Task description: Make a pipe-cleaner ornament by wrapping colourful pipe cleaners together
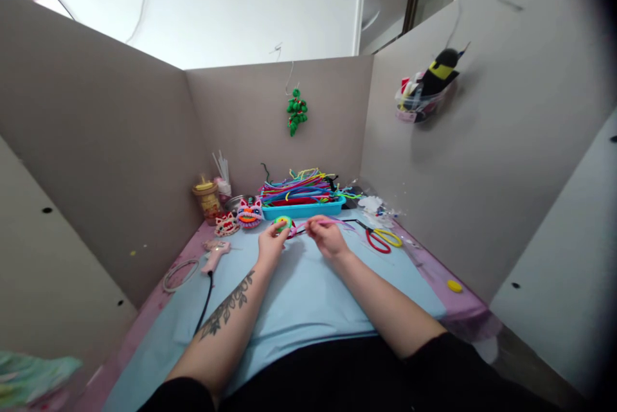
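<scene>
Near the center of the frame, the left hand [272,241] is closed, fingers pinched on a small round craft piece [283,224] in green and yellow. Just to its right, the right hand [328,238] has its fingertips together on a pink-purple pipe cleaner [299,227], which runs between the two hands.

Both forearms come up from the bottom of the frame over a light blue cloth [313,290] spread on the surface [460,306]. Directly above the hands, a blue tray [303,209] holds a heap of multicolored pipe cleaners [299,188]. Right of the right hand lie scissors with red handles [377,242] and, beside them, a yellow-handled pair [389,238]; white scraps [372,204] sit just above these. A yellow disc [454,286] is at the lower right.

Left of the hands are two animal-face figures, one pink and purple [249,213] and one white and red [226,225]. Below them is a pink glue gun [214,258] with a black cord, and a lidded cup [207,201] stands at the left. A green ornament [296,112] hangs on the back panel at upper center, and a clear container [418,105] hangs at upper right.
</scene>
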The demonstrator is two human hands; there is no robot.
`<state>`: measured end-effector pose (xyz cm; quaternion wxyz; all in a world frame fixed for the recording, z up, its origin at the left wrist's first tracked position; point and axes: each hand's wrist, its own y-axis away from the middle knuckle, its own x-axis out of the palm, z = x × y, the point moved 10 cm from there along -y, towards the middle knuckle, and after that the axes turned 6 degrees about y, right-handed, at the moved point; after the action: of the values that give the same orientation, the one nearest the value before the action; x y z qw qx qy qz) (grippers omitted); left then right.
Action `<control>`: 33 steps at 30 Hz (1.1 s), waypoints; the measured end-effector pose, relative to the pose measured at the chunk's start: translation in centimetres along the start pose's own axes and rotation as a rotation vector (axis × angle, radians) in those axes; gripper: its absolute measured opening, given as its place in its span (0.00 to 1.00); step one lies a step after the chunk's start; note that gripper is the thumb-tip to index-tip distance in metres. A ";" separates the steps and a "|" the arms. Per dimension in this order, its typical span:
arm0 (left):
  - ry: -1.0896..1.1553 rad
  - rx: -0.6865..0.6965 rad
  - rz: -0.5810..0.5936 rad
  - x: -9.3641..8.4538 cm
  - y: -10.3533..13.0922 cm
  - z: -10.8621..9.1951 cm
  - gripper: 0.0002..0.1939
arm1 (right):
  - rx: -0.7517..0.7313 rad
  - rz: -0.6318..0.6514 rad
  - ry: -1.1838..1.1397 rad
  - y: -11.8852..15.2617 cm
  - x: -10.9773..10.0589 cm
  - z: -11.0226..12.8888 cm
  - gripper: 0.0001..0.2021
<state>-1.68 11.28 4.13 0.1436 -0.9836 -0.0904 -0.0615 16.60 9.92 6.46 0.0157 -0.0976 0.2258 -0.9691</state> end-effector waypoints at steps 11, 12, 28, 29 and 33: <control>0.117 -0.092 0.006 0.0 -0.3 1.2 0.30 | -0.020 0.029 0.409 -0.3 0.0 -1.3 0.13; 0.114 -0.091 0.014 0.1 -0.3 1.2 0.30 | -0.051 0.013 0.481 -0.1 0.4 -1.2 0.12; 0.076 -0.087 0.207 2.8 1.1 0.4 0.27 | -0.140 -0.065 0.703 0.5 0.3 0.0 0.06; 0.078 -0.089 0.208 2.8 1.0 0.4 0.27 | -0.131 -0.066 0.696 0.5 0.3 -0.2 0.06; 0.083 -0.090 0.187 2.5 0.9 0.6 0.27 | -0.120 -0.024 0.615 0.4 0.8 -0.8 0.06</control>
<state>1.04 11.00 3.68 0.1082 -0.9897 0.0109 -0.0926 15.67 9.84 5.77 -0.0706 0.1969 0.2755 -0.9383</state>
